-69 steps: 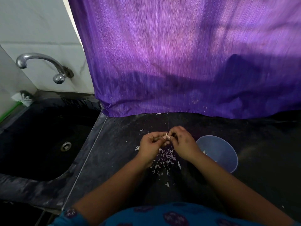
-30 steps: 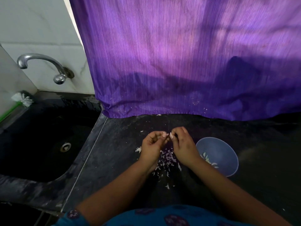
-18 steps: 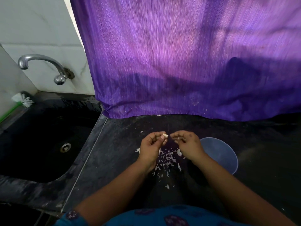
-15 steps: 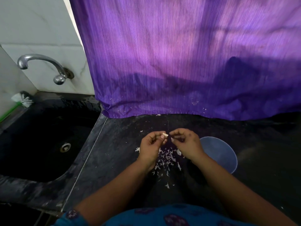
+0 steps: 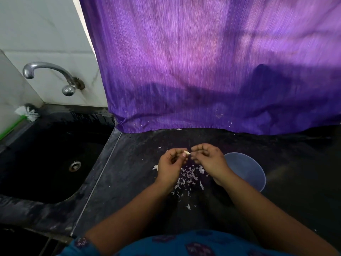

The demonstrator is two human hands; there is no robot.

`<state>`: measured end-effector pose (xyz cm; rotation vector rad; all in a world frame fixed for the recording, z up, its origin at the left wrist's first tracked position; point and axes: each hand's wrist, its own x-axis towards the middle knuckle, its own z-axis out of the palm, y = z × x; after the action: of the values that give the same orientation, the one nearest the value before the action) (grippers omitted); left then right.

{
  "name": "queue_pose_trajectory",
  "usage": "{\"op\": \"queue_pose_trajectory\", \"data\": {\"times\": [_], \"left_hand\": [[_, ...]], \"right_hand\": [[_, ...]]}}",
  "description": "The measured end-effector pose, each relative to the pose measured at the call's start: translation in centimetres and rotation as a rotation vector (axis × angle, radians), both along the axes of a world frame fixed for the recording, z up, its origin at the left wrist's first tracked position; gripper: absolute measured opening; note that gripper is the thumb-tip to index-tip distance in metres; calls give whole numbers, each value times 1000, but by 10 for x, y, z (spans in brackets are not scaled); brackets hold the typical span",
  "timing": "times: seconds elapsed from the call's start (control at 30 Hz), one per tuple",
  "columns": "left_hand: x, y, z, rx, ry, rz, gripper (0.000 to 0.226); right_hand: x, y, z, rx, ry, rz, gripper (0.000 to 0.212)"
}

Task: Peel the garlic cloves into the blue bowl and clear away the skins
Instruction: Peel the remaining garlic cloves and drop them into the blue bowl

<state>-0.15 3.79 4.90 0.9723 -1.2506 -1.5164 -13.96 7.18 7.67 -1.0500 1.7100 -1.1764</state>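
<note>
Head view: you stood at a dark counter [image 5: 140, 163] with both forearms reaching forward over it.
Left hand: your left hand [image 5: 170, 166] had its fingers curled, pinching a pale garlic clove [image 5: 186, 152] at the fingertips, above the counter.
Right hand: your right hand [image 5: 208, 159] sat just beside the left, fingers curled, thumb and forefinger tips drawn together close to the clove; whether they touched it or held a scrap of skin could not be told.
Garlic clove: it was held between your two hands, clear of the counter surface, left of the bowl.
Blue bowl: the blue bowl [image 5: 247, 169] stood on the counter just right of your right hand, partly hidden by your right wrist; its contents could not be made out.
Skins: loose garlic skins [image 5: 188, 178] lay scattered on the counter beneath and between your hands, with a few stray flakes further out.
Surroundings: a black sink [image 5: 46, 159] lay to the left with a metal tap [image 5: 49, 74] above it and a brush [image 5: 25, 113] at its corner; a purple curtain [image 5: 212, 61] hung behind the counter.
</note>
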Motion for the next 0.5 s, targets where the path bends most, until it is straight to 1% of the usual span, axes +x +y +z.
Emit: {"op": "queue_pose_trajectory", "data": {"times": [0.03,0.1,0.2,0.3,0.37,0.43,0.5], "left_hand": [[0,1,0,-6,-2,-5,18],[1,2,0,-27,-5,-24,16],[2,5,-1,-21,5,-55,13],[-1,8,-1,75,94,-25,12],[-2,9,-1,129,143,-13,9],[-1,8,0,155,167,-16,8],[0,8,1,150,181,-27,15]], "right_hand": [[2,1,0,4,-68,-1,13],[4,4,1,-22,-101,-20,14],[5,9,3,-56,-42,-52,18],[6,12,5,-91,36,-1,20],[7,13,4,-107,35,14,22],[8,15,4,-109,-48,11,21],[8,15,5,-91,-127,3,18]]}}
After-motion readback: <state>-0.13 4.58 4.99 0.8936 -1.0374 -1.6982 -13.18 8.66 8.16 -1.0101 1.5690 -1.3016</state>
